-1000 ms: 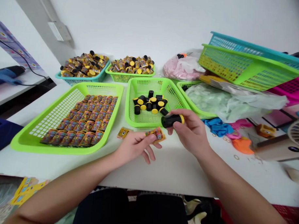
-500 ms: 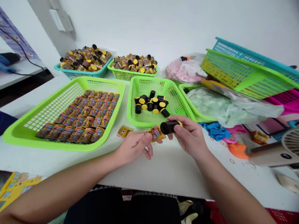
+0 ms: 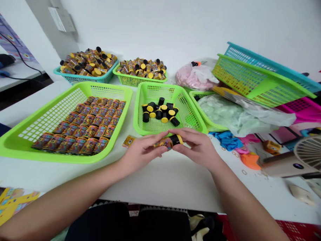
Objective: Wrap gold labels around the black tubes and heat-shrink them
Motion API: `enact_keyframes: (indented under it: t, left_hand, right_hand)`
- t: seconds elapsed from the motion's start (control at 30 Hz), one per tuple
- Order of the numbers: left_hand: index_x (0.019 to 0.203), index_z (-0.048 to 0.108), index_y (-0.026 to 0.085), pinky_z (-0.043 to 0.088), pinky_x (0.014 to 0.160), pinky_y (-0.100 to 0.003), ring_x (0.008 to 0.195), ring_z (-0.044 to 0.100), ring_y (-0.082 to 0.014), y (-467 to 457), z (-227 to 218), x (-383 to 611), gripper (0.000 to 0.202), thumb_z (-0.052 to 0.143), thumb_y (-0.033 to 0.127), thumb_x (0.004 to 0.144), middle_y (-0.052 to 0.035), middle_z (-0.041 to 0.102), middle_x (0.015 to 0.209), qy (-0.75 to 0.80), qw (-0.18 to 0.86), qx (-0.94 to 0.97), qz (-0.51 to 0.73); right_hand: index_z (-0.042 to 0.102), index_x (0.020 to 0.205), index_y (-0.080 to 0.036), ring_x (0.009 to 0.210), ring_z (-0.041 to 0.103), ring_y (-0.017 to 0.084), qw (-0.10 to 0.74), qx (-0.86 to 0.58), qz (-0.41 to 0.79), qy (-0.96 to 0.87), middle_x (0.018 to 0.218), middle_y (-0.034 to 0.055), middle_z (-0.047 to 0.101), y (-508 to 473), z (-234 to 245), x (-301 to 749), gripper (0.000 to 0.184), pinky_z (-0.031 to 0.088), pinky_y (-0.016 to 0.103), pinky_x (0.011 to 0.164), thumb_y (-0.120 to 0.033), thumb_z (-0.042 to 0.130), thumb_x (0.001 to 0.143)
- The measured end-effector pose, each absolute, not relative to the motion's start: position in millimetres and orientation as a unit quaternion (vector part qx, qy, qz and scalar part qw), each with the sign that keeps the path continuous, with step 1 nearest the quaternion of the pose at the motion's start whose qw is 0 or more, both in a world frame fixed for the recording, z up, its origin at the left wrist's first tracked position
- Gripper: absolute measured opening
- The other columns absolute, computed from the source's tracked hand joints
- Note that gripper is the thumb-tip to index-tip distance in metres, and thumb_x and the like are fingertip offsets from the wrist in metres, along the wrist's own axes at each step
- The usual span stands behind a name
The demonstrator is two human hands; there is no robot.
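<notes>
Black tube w/ a yellow cap is btwn the hands above the bench, lying sideways, L end covered by a printed sleeve (can't tell how far it's on). L hand is pinching the sleeve end, R hand has thumb + fingers gripping the cap end. Flat sleeve on the bench just beside L hand. Behind: green basket w/ loose bare tubes. Left of that, bigger green basket w/ rows of wrapped tubes.
</notes>
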State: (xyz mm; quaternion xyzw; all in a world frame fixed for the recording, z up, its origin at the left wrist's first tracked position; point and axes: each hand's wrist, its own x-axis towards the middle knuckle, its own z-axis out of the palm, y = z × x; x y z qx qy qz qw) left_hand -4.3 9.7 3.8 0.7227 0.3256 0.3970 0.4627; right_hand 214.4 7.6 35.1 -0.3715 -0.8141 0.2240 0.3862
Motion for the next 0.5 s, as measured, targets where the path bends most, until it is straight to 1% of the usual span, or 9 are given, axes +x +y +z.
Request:
enact_keyframes:
  t: [0.07,0.1,0.17,0.23,0.27,0.33,0.4,0.47,0.5]
  left_hand:
    - [0.136,0.057,0.023,0.056,0.075,-0.025,0.087,0.068,-0.0146,10,1,-1,0.056,0.07,0.036,0.083,-0.0067,0.072,0.114,0.322,0.515,0.682,0.407]
    - [0.145,0.047,0.023,0.055,0.08,-0.025,0.092,0.068,-0.0145,10,-1,1,0.07,0.072,0.032,0.081,-0.0067,0.071,0.116,0.314,0.537,0.667,0.41]
    - [0.154,0.03,0.023,0.052,0.093,-0.028,0.104,0.067,-0.0148,11,-4,3,0.086,0.072,0.025,0.079,-0.0073,0.071,0.118,0.293,0.574,0.647,0.408]
    - [0.158,0.015,0.025,0.05,0.098,-0.03,0.108,0.067,-0.0145,11,-6,2,0.098,0.072,0.024,0.079,-0.0072,0.072,0.118,0.288,0.585,0.645,0.4]
    - [0.159,0.01,0.026,0.05,0.099,-0.03,0.107,0.067,-0.0142,11,-7,1,0.1,0.072,0.025,0.08,-0.0065,0.072,0.117,0.297,0.573,0.653,0.397]
    - [0.159,0.006,0.027,0.052,0.096,-0.029,0.101,0.069,-0.0136,10,-7,-2,0.099,0.07,0.03,0.083,-0.0046,0.074,0.112,0.329,0.518,0.688,0.388]
    - [0.158,0.01,0.028,0.053,0.092,-0.026,0.095,0.07,-0.0133,8,-7,-6,0.092,0.067,0.033,0.086,-0.0025,0.075,0.109,0.36,0.432,0.737,0.375]
    - [0.157,0.018,0.03,0.054,0.087,-0.024,0.093,0.071,-0.0129,6,-6,-8,0.084,0.065,0.031,0.088,-0.0003,0.075,0.111,0.371,0.351,0.777,0.368]
    - [0.156,0.021,0.031,0.054,0.086,-0.023,0.093,0.072,-0.0131,6,-6,-9,0.081,0.065,0.029,0.088,0.0003,0.075,0.113,0.37,0.324,0.787,0.372]
  right_hand:
    - [0.063,0.131,-0.032,0.095,0.066,0.019,0.389,-0.351,0.197,-0.829,0.11,0.0071,0.067,7,32,211,0.043,0.057,0.033,0.078,-0.035,0.068,0.089]
    - [0.061,0.134,-0.033,0.099,0.064,0.019,0.387,-0.34,0.19,-0.836,0.112,0.0078,0.064,5,31,209,0.043,0.057,0.034,0.082,-0.033,0.065,0.091]
    - [0.059,0.136,-0.033,0.104,0.063,0.019,0.371,-0.321,0.193,-0.85,0.112,0.0086,0.061,2,31,204,0.041,0.057,0.035,0.086,-0.027,0.056,0.095]
    - [0.062,0.132,-0.031,0.103,0.063,0.018,0.368,-0.314,0.202,-0.852,0.109,0.0087,0.061,-1,32,200,0.039,0.057,0.036,0.088,-0.023,0.052,0.096]
    - [0.065,0.128,-0.029,0.098,0.064,0.018,0.376,-0.323,0.21,-0.843,0.108,0.0086,0.063,-1,32,198,0.036,0.057,0.036,0.085,-0.023,0.054,0.094]
    - [0.071,0.117,-0.025,0.085,0.067,0.017,0.401,-0.373,0.248,-0.799,0.103,0.0083,0.067,-2,31,195,0.029,0.059,0.033,0.076,-0.027,0.063,0.09]
    - [0.074,0.102,-0.021,0.072,0.068,0.016,0.418,-0.439,0.315,-0.731,0.092,0.007,0.071,-2,29,192,0.024,0.06,0.03,0.064,-0.036,0.07,0.084]
    - [0.072,0.09,-0.018,0.06,0.066,0.015,0.409,-0.492,0.373,-0.672,0.077,0.0047,0.071,-2,27,190,0.027,0.057,0.027,0.053,-0.044,0.073,0.081]
    - [0.071,0.089,-0.018,0.054,0.064,0.014,0.401,-0.508,0.384,-0.659,0.07,0.0028,0.07,-3,26,190,0.03,0.055,0.026,0.049,-0.047,0.072,0.081]
